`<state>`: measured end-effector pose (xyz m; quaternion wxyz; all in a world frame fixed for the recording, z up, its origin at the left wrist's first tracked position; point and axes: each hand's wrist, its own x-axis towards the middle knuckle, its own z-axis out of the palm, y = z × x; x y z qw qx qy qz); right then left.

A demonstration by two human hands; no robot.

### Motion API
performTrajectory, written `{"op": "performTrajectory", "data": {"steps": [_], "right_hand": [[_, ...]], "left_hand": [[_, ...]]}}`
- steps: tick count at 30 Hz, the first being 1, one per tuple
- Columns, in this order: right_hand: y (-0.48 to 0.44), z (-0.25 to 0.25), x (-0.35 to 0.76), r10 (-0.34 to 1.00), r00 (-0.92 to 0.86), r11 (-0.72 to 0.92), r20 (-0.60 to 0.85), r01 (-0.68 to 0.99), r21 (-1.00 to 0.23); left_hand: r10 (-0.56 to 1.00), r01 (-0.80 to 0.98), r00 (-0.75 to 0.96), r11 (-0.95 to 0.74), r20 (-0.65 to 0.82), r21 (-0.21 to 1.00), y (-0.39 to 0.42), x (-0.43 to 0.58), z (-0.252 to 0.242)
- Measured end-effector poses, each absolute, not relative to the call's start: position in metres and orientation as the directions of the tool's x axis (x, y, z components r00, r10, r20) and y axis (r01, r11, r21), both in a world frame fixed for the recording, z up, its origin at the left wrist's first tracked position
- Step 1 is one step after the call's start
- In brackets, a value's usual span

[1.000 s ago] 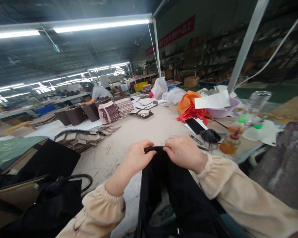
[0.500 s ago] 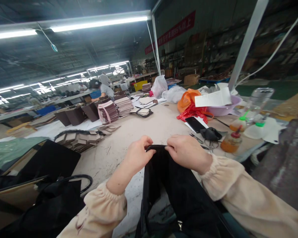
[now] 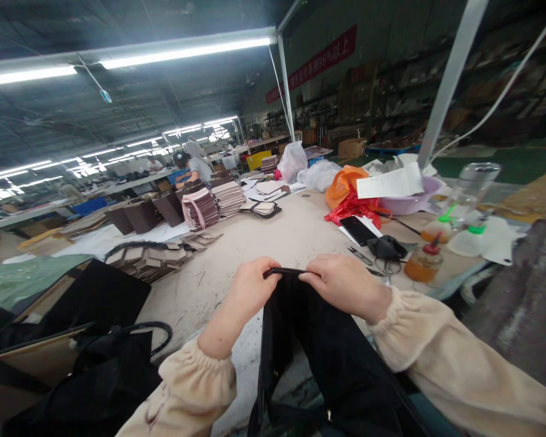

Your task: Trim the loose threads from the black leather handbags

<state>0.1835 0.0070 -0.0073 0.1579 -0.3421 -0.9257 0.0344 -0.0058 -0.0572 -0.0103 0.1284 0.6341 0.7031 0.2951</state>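
A black bag with its top edge uppermost hangs in front of me at the near side of the table. My left hand pinches the left part of that edge between thumb and fingers. On the right part of the same edge, my right hand is closed in a similar pinch. A short, straight stretch of dark edging shows between the two hands. Small metal fittings glint lower down on the bag. What lies under the curled fingers is hidden.
Black bags with a looped handle lie at left. Stacked brown and cream pieces stand farther back. At right are small scissors, a phone, a bottle of amber liquid and a purple basin. A co-worker sits beyond.
Both hands keep their pinch on the bag's edge, with my right hand a little farther left. The view has shifted slightly; the bag stays in nearly the same place.
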Motion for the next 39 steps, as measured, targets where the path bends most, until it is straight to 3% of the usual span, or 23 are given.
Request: {"op": "performTrajectory", "data": {"steps": [9, 16, 20, 24, 27, 30, 34, 39], "right_hand": [[0.001, -0.007, 0.186, 0.622, -0.678, 0.783, 0.391, 0.545, -0.301], [0.008, -0.012, 0.184, 0.704, -0.591, 0.708, 0.393, 0.536, -0.460], [0.009, -0.016, 0.186, 0.682, -0.599, 0.702, 0.418, 0.379, -0.602], [0.013, -0.025, 0.191, 0.758, -0.591, 0.467, 0.277, 0.195, -0.863], [0.016, -0.027, 0.193, 0.798, -0.571, 0.229, 0.192, -0.007, -0.973], [0.017, -0.024, 0.196, 0.836, -0.518, 0.108, 0.180, -0.167, -0.980], [0.015, -0.030, 0.208, 0.867, -0.481, 0.051, 0.129, -0.171, -0.984], [0.002, -0.066, 0.234, 0.918, -0.395, -0.044, 0.022, -0.157, -0.987]], "left_hand": [[0.965, 0.789, -0.161, -0.001, 0.209, 0.614, -0.060, -0.005, -0.013], [0.966, 0.798, -0.162, 0.006, 0.204, 0.603, -0.059, -0.004, -0.015], [0.961, 0.831, -0.148, -0.006, 0.232, 0.556, -0.059, -0.005, -0.015], [0.964, 0.861, -0.134, -0.001, 0.229, 0.508, -0.059, -0.003, -0.015], [0.957, 0.898, -0.148, 0.025, 0.249, 0.439, -0.058, 0.000, -0.014], [0.954, 0.909, -0.148, 0.028, 0.260, 0.416, -0.058, 0.001, -0.013], [0.960, 0.887, -0.145, 0.019, 0.239, 0.461, -0.059, -0.001, -0.013], [0.964, 0.721, -0.149, -0.048, 0.221, 0.692, -0.065, -0.001, -0.012]]}}
